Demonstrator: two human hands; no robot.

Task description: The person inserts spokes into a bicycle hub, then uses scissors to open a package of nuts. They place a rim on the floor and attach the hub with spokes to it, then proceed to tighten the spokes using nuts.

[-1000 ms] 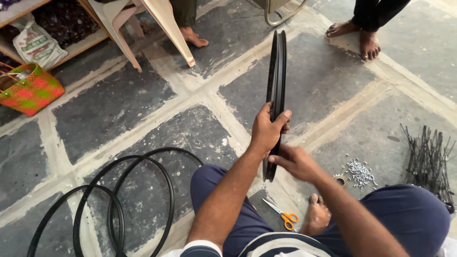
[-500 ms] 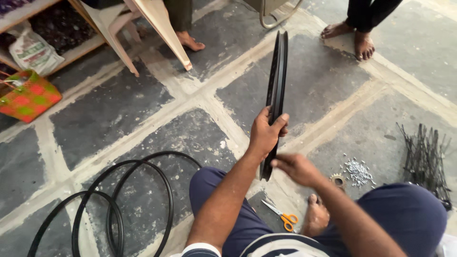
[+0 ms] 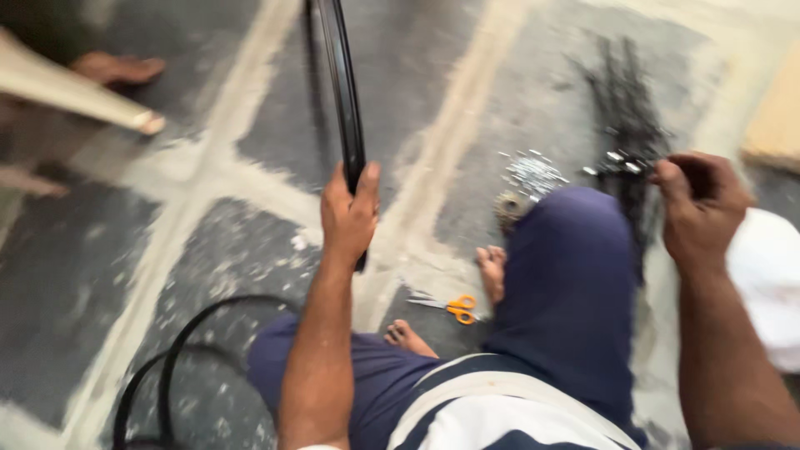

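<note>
A black wheel rim (image 3: 343,108) is held upright by the left hand (image 3: 350,215). The fingers of this hand are wrapped tight around the rim's lower part, and the rim stands on the stone floor (image 3: 250,167) just in front of the knees. The right hand (image 3: 698,207) is stretched out to the side, over a dark bundle of spokes (image 3: 627,117) that lies on the floor. Its fingers are curled in, almost closed, and something thin may be pinched in them, but the picture is too blurred to tell.

A small heap of shiny metal bits (image 3: 533,175) is seen beside the knee, and orange-handled scissors (image 3: 454,307) lie by the bare foot (image 3: 493,268). More black rims (image 3: 179,367) lie flat to the left.

For this step to be done well, the rim should be kept steady and straight up, and only one spoke should be pinched near its end, so the others are not dragged along.
</note>
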